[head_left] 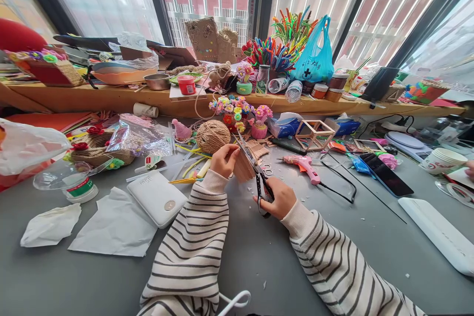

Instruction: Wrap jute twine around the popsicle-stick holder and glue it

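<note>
**Scissors [258,173] held at a brown card [243,167]**

Nearest, a white cable [237,300] curls well below the fingers of both hands. White paper [114,224] lies to their left, with a white power bank [157,199] closer in; a long white case [437,234] lies far to their right.

The right hand [276,198] has its fingers curled around the black scissor handles, the blades pointing up and away. Ahead and to the left, the left hand [224,160] pinches the card's upper edge between thumb and fingers. The card hangs just right of those fingertips, beside the blades; whether they bite into it, I cannot tell.

Beyond the right fingers and to their right is a pink glue gun [304,164]. Just past the left fingertips sits a twine ball [213,137]; farther off, right of it, stands a pink flower pot [259,122]. Farthest, a blue bag [312,54] stands on a ledge [163,104].
</note>
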Demonstrator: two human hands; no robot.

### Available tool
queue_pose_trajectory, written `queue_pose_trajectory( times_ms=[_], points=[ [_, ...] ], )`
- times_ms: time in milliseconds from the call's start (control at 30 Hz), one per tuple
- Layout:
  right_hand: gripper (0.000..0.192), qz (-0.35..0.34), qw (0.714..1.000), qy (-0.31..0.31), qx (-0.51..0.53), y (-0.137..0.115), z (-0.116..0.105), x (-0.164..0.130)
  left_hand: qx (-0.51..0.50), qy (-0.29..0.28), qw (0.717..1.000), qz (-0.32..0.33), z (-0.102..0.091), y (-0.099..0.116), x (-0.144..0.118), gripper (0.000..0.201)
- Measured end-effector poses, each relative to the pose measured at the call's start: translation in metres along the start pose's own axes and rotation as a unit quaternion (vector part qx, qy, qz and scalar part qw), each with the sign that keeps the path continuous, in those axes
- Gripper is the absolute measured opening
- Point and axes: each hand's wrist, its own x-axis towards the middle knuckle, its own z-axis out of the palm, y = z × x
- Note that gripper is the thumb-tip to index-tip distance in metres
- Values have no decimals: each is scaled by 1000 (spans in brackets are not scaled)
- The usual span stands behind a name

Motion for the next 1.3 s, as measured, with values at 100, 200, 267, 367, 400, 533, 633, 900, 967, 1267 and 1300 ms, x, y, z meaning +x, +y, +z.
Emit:
queue_pose_trajectory(
  times_ms=[100,200,267,367,400,533,633,900,967,1267,1300],
  points=[
    [29,-7,1000,0,-1,1,1,0,2,1,1000,-4,0,0,0,20],
    [28,-17,1000,7,-3,1,2,-1,6,3,1000,-1,0,-2,0,21],
    [26,-26,1000,13,-3,2,3,-2,7,3,1000,4,-1,-3,-1,20],
    [24,-38,999,19,-1,2,5,-2,11,1,1000,9,-3,-2,-1,19],
    [24,-38,999,20,0,2,5,-2,12,0,1000,10,-3,-1,-1,19],
    [25,-21,1000,18,9,-1,4,-1,10,-7,1000,10,-5,2,0,19],
    [28,-4,1000,15,18,-4,1,0,6,-9,1000,9,-4,0,0,19],
    [28,11,999,23,34,-5,0,1,-2,-1,1000,4,-1,-6,-3,20],
    [27,14,999,22,35,-4,0,0,-3,2,1000,-1,-2,-4,-3,19],
    [29,18,1000,5,13,-5,0,-1,-8,5,1000,-10,-3,1,-4,18],
    [29,14,1000,4,10,-4,0,-1,-8,5,1000,-10,-3,1,-4,18]
  ],
)
